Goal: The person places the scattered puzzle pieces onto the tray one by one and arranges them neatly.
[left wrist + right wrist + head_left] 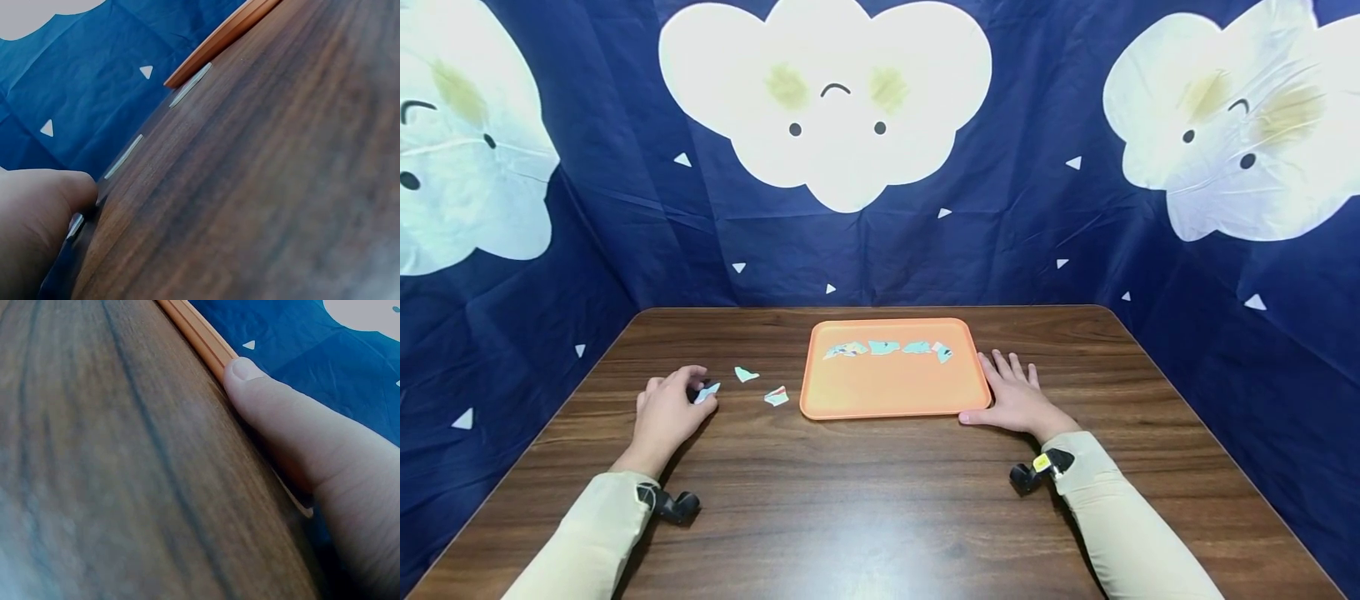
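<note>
My left hand (666, 414) is low over the left side of the table, thumb and fingers curled about a flat light-blue puzzle piece (707, 392). In the left wrist view, the edge of that piece (75, 225) shows beside the thumb. Two more irregular puzzle pieces lie to its right: a pale one (746, 374) and one with a red mark (777, 396). An orange tray (895, 392) holds several light-blue pieces in a row. With fingers spread, my right hand (1017, 402) rests at the tray's right edge, its thumb along the front rim (215, 353).
The brown wooden table (865, 492) reaches back to a dark blue curtain (865, 258) with white clouds. Curtain walls also rise at both sides. A small black camera is strapped to each wrist.
</note>
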`<state>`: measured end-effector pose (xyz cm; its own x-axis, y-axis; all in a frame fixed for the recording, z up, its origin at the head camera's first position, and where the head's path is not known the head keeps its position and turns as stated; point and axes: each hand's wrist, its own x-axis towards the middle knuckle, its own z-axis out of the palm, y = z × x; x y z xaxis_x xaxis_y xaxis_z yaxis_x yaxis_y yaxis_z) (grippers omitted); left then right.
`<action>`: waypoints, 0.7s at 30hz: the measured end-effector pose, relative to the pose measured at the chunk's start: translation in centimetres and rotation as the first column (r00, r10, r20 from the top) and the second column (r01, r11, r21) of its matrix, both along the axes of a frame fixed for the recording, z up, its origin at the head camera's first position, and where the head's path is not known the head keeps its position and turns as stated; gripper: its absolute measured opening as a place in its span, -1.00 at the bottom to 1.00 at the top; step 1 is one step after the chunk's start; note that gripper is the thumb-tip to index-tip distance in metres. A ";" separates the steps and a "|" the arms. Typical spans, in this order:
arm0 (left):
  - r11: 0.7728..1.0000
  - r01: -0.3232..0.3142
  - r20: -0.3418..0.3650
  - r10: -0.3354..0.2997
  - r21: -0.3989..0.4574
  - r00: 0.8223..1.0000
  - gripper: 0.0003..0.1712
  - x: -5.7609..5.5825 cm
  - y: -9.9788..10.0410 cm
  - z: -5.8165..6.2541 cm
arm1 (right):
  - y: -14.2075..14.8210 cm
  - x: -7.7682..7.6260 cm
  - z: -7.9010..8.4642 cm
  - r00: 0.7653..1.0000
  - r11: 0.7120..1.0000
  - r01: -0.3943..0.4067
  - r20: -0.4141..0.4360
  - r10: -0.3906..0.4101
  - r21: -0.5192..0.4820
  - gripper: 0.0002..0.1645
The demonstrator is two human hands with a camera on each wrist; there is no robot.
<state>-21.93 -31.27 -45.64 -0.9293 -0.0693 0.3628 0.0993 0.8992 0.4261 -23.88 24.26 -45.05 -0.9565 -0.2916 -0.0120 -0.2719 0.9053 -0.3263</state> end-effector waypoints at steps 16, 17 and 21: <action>0.994 0.083 -0.044 -0.080 0.071 0.996 -0.44 -1.5 1.4 0.2 | 0.0 0.0 0.0 1.000 1.000 -0.004 -0.002 0.004 -0.007 0.54; 0.992 0.094 -0.045 -0.091 0.085 0.995 -0.44 -1.6 1.7 0.3 | -0.1 0.0 0.0 1.000 1.000 -0.005 -0.002 0.005 -0.007 0.54; 0.983 0.142 -0.056 -0.136 0.118 0.989 -0.44 -2.1 2.9 0.4 | -0.1 0.1 0.0 1.000 1.000 -0.002 0.004 0.002 -0.010 0.55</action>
